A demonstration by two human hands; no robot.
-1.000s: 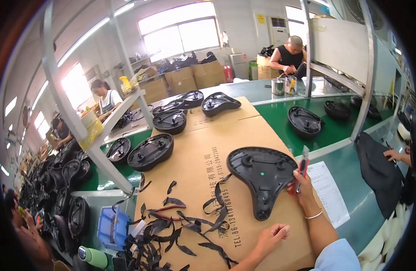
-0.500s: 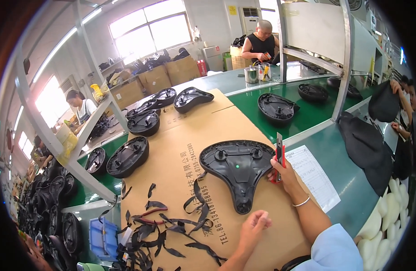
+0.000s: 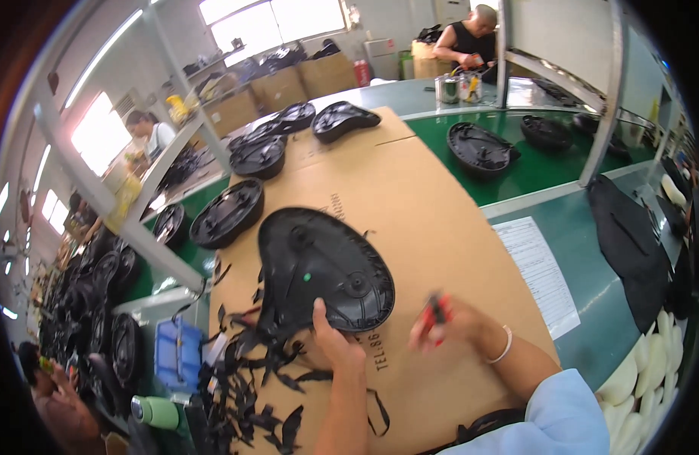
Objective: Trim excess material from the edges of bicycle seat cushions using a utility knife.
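A black bicycle saddle (image 3: pixel 330 265), underside up, is tilted over the cardboard with its nose toward the lower left. My left hand (image 3: pixel 338 345) grips its near edge, thumb on the underside and the other fingers hidden beneath. To the right, apart from the saddle, my right hand (image 3: pixel 463 326) is closed around a red utility knife (image 3: pixel 439 311), both blurred by motion. Cut black strips (image 3: pixel 247 398) lie heaped at the lower left, partly under the saddle.
A cardboard sheet (image 3: pixel 440 227) covers the bench. More saddles (image 3: pixel 228 214) line its left and far edges; others sit on the green conveyor (image 3: pixel 482 150). A printed paper (image 3: pixel 539 273) lies right. A blue basket (image 3: pixel 177 353) and green bottle (image 3: pixel 156 412) stand lower left. Co-workers sit beyond.
The saddle has moved left and turned, its nose swinging toward the lower left. My left hand has taken hold of it. My right hand has drawn away, lower, with the knife.
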